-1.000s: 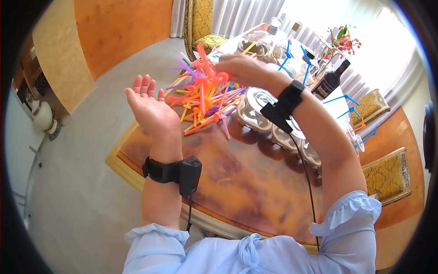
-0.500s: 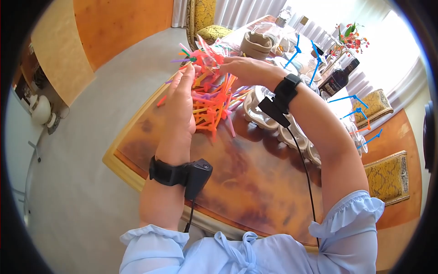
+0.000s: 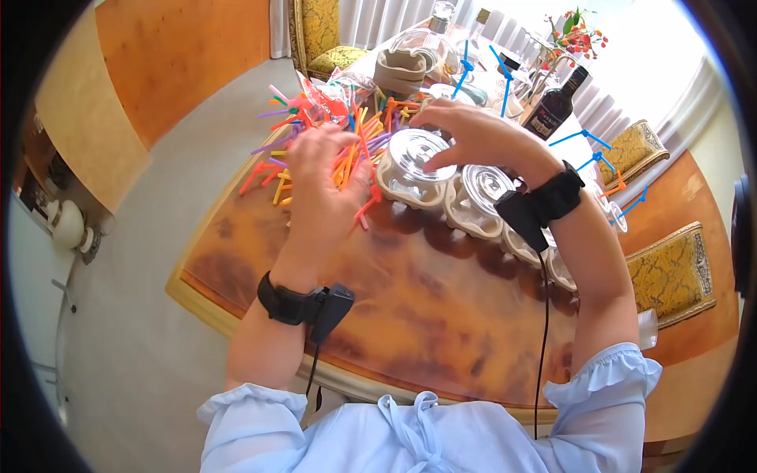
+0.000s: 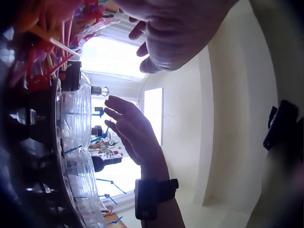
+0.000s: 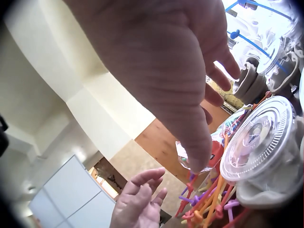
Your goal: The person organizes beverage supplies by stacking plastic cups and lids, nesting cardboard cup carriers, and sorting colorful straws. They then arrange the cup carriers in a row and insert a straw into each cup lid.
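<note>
A heap of thin, colourful plastic straws (image 3: 347, 158), many knotted or joined, lies near the table's far left corner. My left hand (image 3: 322, 177) hovers over the near side of the heap with loosely bent fingers and hides part of it. To the right, my right hand (image 3: 485, 134) spreads its fingers above a clear lidded cup (image 3: 418, 158); its thumb overlaps the lid in the head view. In the right wrist view the thumb of the right hand (image 5: 161, 61) points down beside the lid (image 5: 259, 137). Neither hand holds anything.
More lidded cups (image 3: 482, 185) stand in a beige moulded carrier (image 3: 465, 221) along the table. Behind are a grey-beige pot-like stack (image 3: 400, 71), a dark bottle (image 3: 556, 102) and red flowers (image 3: 579, 35). A red printed plastic bag (image 3: 325, 98) lies against the heap. Blue knotted straws (image 3: 505, 75) stick up.
Both hands came in around the straws and red bag, then drew apart. Raised straws have settled lower on the heap. My left hand turned from palm up to over the heap; the right moved over the cups.
</note>
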A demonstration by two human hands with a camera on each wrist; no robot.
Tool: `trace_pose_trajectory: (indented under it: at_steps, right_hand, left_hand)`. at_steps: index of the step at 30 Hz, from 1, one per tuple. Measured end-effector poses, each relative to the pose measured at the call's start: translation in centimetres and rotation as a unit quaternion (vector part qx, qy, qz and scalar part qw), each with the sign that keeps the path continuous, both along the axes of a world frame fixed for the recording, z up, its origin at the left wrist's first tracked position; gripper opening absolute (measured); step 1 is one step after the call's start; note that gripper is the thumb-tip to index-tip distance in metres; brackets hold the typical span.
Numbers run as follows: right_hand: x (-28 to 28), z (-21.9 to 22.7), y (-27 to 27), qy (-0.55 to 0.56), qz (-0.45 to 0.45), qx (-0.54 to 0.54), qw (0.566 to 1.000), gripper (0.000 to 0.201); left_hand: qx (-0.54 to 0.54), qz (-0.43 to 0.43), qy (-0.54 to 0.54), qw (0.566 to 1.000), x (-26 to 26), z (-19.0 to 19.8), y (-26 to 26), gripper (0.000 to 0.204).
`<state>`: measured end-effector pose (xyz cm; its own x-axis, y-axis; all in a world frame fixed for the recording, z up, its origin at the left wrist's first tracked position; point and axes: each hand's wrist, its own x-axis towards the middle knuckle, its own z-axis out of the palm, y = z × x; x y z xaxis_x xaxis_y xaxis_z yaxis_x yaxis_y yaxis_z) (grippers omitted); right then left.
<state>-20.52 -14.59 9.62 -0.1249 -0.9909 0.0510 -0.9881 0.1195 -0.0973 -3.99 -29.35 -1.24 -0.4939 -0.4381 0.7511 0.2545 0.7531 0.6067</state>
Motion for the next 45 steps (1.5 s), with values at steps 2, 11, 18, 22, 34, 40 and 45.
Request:
trace_pose_trajectory:
  at_steps: [2, 11, 18, 22, 34, 40, 45]
  right_hand:
    - [0.1, -0.5, 0.4, -0.007, -0.028, 0.039, 0.999, 0.073]
    - [-0.5, -2.1, -1.5, -0.039, -0.067, 0.133, 0.988, 0.110]
    - [-0.8, -2.9, -2.5, -0.033, -0.056, 0.179, 0.982, 0.109]
    - [-0.5, -2.1, -2.8, -0.042, -0.054, 0.203, 0.977, 0.105]
    - [-3.1, -2.0, -2.0, -0.262, -0.064, 0.148, 0.951, 0.092]
    - [-3.8, 1.6, 2.9, -0.084, -0.069, 0.013, 0.994, 0.093]
    - [-0.6, 2.2, 8.2, -0.054, -0.182, 0.096, 0.977, 0.101]
  left_hand:
    - [-0.140, 0.009, -0.034, 0.989, -0.5, -0.8, 0.7, 0.028]
    - [-0.148, -0.108, -0.153, 0.971, -0.5, -1.4, 2.7, 0.042]
    - [-0.258, -0.112, -0.300, 0.912, -0.7, -2.5, 2.8, 0.074]
    - [-0.269, -0.124, -0.373, 0.879, -0.8, -2.6, 2.9, 0.078]
    - [-0.250, -0.129, -0.411, 0.867, -0.8, -2.5, 3.1, 0.074]
    - [-0.240, -0.128, -0.341, 0.900, -0.3, -2.5, 2.5, 0.065]
    - [-0.099, -0.220, -0.301, 0.923, 1.6, 1.0, 2.7, 0.043]
